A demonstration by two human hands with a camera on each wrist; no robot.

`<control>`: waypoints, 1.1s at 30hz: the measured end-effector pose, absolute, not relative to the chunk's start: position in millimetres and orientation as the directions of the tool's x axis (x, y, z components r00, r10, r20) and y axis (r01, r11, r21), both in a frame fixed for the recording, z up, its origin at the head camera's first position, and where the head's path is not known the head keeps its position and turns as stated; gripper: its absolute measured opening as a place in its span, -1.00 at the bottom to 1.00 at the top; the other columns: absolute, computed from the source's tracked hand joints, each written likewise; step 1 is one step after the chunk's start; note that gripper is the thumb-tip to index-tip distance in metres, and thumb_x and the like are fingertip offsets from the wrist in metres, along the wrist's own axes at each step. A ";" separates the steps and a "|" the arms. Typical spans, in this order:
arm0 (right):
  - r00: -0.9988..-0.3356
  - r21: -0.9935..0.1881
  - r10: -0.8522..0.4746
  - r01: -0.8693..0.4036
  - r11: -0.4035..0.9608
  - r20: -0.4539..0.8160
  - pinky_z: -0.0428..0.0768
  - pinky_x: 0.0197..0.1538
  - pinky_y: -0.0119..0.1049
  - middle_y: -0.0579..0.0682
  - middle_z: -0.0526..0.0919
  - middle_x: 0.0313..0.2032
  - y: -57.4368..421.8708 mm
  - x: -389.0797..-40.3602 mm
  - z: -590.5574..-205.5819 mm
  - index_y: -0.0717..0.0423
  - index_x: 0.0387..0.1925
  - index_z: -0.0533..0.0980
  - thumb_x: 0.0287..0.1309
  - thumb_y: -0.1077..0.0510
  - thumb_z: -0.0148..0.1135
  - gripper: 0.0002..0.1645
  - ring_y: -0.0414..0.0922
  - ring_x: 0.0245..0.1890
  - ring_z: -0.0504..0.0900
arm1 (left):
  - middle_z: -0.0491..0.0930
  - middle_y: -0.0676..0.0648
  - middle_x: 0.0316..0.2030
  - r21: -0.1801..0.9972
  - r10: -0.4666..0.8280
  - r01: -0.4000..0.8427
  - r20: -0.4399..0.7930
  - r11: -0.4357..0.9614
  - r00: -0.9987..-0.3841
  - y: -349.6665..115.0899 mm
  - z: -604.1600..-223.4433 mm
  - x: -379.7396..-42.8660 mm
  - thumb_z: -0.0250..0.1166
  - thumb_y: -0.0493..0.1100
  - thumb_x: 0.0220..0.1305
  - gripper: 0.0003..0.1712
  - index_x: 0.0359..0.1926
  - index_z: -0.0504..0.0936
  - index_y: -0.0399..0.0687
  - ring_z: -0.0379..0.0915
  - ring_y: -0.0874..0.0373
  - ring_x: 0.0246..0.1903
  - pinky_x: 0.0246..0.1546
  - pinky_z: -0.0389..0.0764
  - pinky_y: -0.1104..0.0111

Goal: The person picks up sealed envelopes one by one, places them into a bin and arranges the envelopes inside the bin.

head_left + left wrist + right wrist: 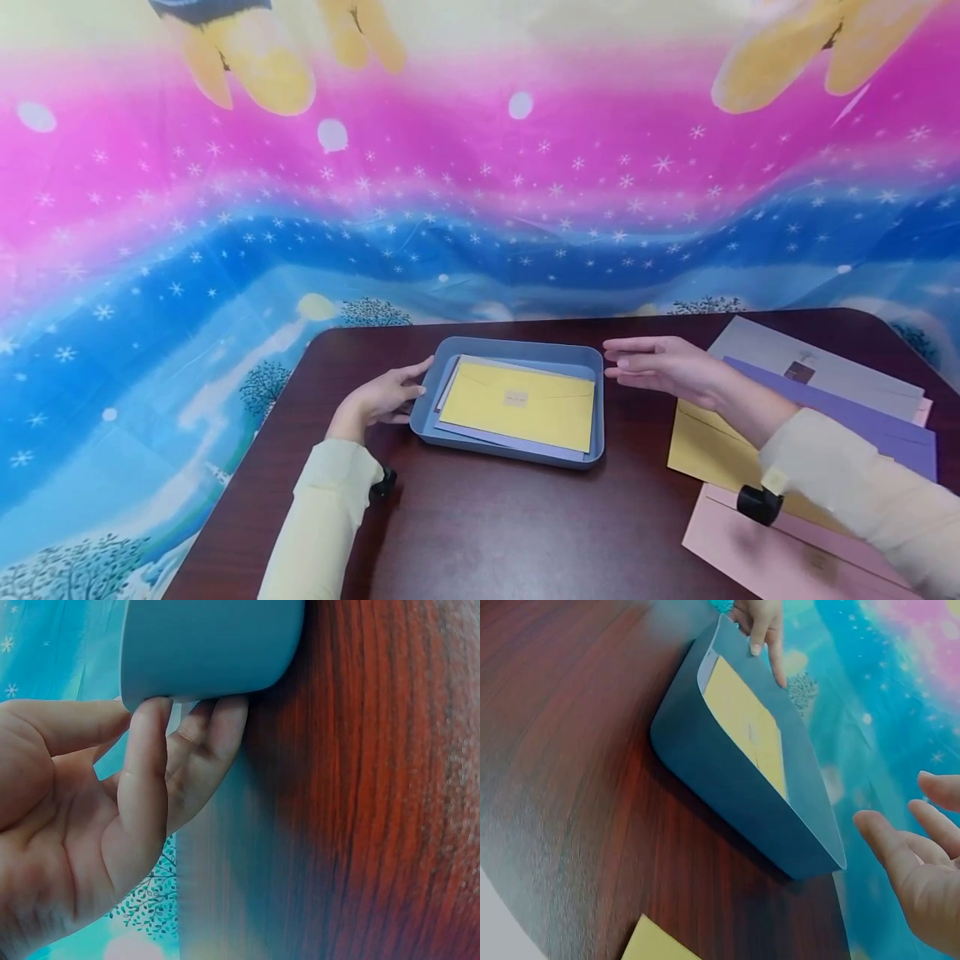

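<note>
A blue-grey tray (506, 460) sits on the dark wooden table with a small stack of envelopes inside. On top of the stack lies a yellow envelope (551, 400) with a pale label; purple edges show under it. My left hand (381, 393) touches the tray's left wall with its fingertips, and the left wrist view shows them against the side of the tray (210, 645). To the right of the tray, my right hand (667, 364) is held with fingers extended and nothing in it. In the right wrist view a gap separates that hand (930, 877) from the tray wall (705, 765).
Larger envelopes overlap on the right of the table: a grey one (847, 367), a purple one (911, 446), a yellow one (693, 442) and a pink one (738, 537). My right forearm passes over them. A colourful patterned cloth (480, 192) hangs behind the table (480, 533).
</note>
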State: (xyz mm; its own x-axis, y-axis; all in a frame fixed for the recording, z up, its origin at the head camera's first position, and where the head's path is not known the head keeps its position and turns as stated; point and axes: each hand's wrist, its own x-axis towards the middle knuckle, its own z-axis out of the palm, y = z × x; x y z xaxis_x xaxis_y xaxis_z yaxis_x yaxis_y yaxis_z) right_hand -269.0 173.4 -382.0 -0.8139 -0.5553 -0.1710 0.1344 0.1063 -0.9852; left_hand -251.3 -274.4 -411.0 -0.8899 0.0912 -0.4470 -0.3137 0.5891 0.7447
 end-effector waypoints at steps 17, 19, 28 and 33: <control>-0.837 -0.995 -0.537 0.082 0.065 -0.104 0.57 0.13 -0.33 -0.10 0.68 0.15 215.6 -255.9 -364.6 -0.06 0.22 0.57 0.47 0.29 0.16 -0.61 -0.14 0.13 0.66 | 0.52 -0.22 0.29 0.753 0.101 -0.323 -0.457 0.574 -0.884 -275.7 -410.3 -248.8 0.04 -0.20 0.62 -0.25 0.65 -0.02 0.34 0.65 0.07 -0.07 -0.17 0.64 0.22; -0.837 -0.994 -0.538 0.072 0.081 -0.105 0.58 0.13 -0.33 -0.10 0.69 0.13 220.1 -252.2 -363.1 -0.07 0.21 0.57 0.47 0.30 0.15 -0.61 -0.14 0.13 0.67 | 0.52 -0.22 0.28 0.754 0.106 -0.318 -0.454 0.575 -0.885 -275.8 -410.3 -249.0 0.04 -0.20 0.63 -0.25 0.65 -0.02 0.34 0.65 0.07 -0.07 -0.17 0.64 0.21; -0.820 -0.998 -0.570 0.032 0.046 -0.053 0.61 0.08 -0.32 -0.07 0.71 0.09 257.3 -238.0 -368.1 -0.12 0.19 0.60 0.47 0.42 0.05 -0.52 -0.14 0.08 0.69 | 0.53 -0.22 0.28 0.746 0.095 -0.323 -0.456 0.582 -0.885 -273.9 -410.8 -249.3 0.05 -0.20 0.62 -0.25 0.65 -0.01 0.33 0.65 0.07 -0.07 -0.19 0.65 0.23; -0.852 -0.999 -0.523 0.029 -0.026 -0.011 0.61 0.05 -0.40 -0.04 0.72 0.06 282.9 -234.0 -370.8 -0.08 0.19 0.63 0.46 0.50 -0.02 -0.44 -0.19 0.07 0.69 | 0.52 -0.21 0.29 0.745 0.090 -0.322 -0.454 0.585 -0.887 -274.3 -410.9 -249.9 0.06 -0.20 0.62 -0.24 0.65 -0.01 0.35 0.65 0.06 -0.05 -0.12 0.66 0.20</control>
